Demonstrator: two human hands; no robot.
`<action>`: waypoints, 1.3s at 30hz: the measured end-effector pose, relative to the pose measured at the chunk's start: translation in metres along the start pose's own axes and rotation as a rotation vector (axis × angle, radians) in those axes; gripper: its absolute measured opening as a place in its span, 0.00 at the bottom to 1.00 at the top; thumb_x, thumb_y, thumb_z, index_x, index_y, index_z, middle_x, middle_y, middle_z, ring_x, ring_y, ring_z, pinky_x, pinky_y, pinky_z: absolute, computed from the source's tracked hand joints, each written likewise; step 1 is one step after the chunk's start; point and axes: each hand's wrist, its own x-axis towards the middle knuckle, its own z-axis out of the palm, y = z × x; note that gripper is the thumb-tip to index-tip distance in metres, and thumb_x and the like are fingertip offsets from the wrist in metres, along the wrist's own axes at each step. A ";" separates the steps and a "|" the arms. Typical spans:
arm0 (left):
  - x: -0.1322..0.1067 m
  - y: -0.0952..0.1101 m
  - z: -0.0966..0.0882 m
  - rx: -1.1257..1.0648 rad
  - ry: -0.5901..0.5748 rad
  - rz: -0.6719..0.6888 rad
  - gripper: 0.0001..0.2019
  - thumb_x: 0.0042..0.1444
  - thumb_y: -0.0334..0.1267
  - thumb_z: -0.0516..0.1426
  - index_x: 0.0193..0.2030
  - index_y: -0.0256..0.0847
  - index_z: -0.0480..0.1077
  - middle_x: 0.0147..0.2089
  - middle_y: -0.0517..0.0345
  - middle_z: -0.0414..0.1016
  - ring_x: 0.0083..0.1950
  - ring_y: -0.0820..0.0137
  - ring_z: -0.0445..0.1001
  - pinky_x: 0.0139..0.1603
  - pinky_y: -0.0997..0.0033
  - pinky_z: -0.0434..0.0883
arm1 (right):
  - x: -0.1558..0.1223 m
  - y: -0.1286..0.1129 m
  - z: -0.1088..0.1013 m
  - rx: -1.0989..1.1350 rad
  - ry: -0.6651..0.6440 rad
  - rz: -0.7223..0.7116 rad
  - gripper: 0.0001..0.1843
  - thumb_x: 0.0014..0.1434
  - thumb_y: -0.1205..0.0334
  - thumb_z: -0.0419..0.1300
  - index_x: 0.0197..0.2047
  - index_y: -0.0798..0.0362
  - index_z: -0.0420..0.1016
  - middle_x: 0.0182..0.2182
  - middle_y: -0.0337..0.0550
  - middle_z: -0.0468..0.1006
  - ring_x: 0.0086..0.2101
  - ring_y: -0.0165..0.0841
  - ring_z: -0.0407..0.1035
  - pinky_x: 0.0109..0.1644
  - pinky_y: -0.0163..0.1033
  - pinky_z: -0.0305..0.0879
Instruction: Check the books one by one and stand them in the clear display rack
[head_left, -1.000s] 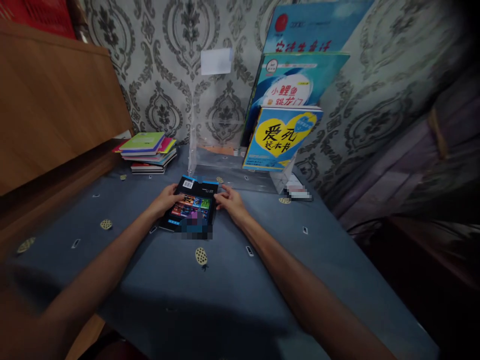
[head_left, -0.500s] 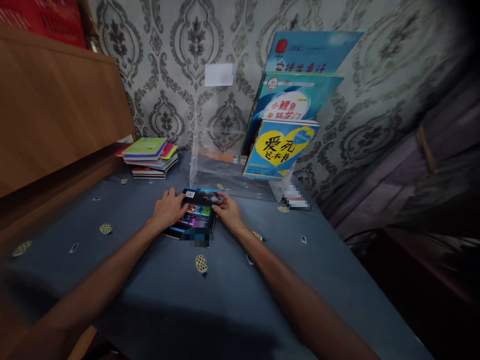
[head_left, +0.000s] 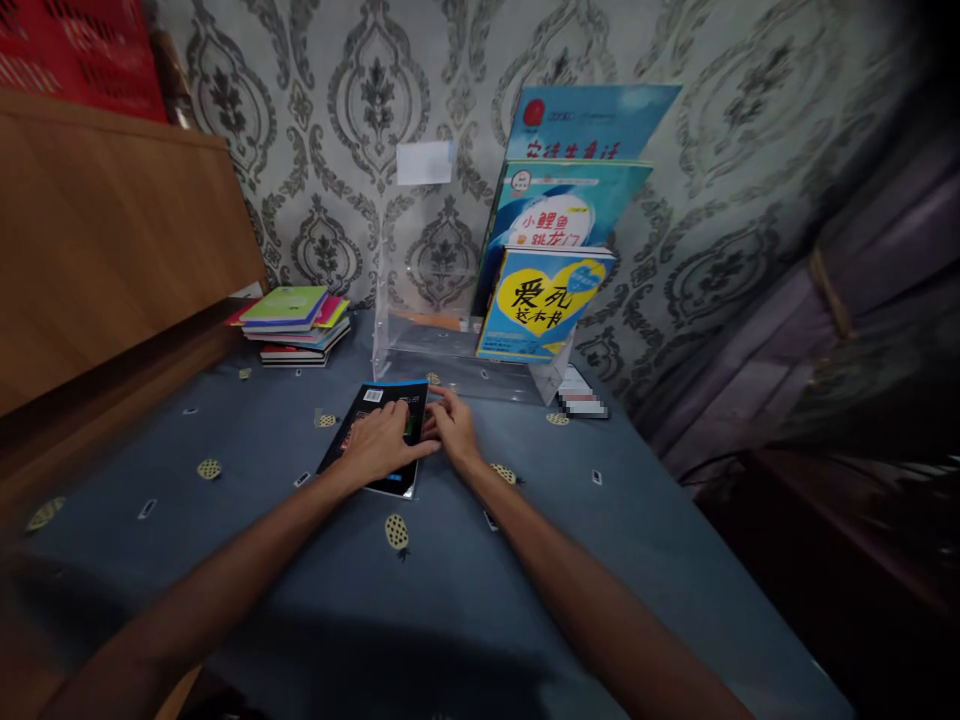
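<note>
A dark book (head_left: 352,440) with a blue top edge and a barcode lies flat on the blue patterned tablecloth (head_left: 420,590). My left hand (head_left: 381,445) lies flat on its cover with the fingers stretched out. My right hand (head_left: 452,428) rests at the book's right edge, fingers out and touching it. Just behind the book stands a clear acrylic rack (head_left: 450,340).
Three blue picture books (head_left: 555,240) lean in tiers in the rack's right half; its left half holds none. A stack of colourful books (head_left: 294,326) lies at the back left beside a wooden board (head_left: 112,230). Patterned wallpaper stands behind. The table edge drops off to the right.
My left hand has slid from the book's left edge onto the middle of its cover. The right hand has drawn in to the book's right edge. The view has shifted slightly.
</note>
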 end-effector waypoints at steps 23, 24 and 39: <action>-0.028 -0.039 -0.005 0.157 -0.078 0.251 0.19 0.63 0.42 0.56 0.57 0.36 0.68 0.57 0.43 0.70 0.57 0.54 0.68 0.54 0.58 0.69 | -0.009 -0.007 -0.008 -0.242 0.042 0.015 0.15 0.55 0.67 0.53 0.44 0.53 0.74 0.23 0.36 0.78 0.22 0.30 0.72 0.28 0.34 0.68; -0.026 -0.033 -0.002 0.196 -0.061 0.221 0.19 0.64 0.44 0.56 0.56 0.35 0.69 0.56 0.42 0.70 0.57 0.53 0.68 0.53 0.57 0.69 | -0.010 -0.007 -0.008 -0.252 0.034 0.017 0.14 0.55 0.67 0.53 0.43 0.53 0.75 0.23 0.37 0.78 0.22 0.30 0.72 0.28 0.35 0.69; -0.007 -0.014 -0.007 0.285 -0.111 0.245 0.16 0.69 0.39 0.49 0.44 0.33 0.76 0.42 0.42 0.78 0.48 0.55 0.76 0.48 0.59 0.72 | -0.021 -0.011 -0.019 -0.171 -0.025 0.022 0.14 0.56 0.61 0.55 0.45 0.52 0.75 0.36 0.44 0.83 0.19 0.28 0.70 0.22 0.33 0.65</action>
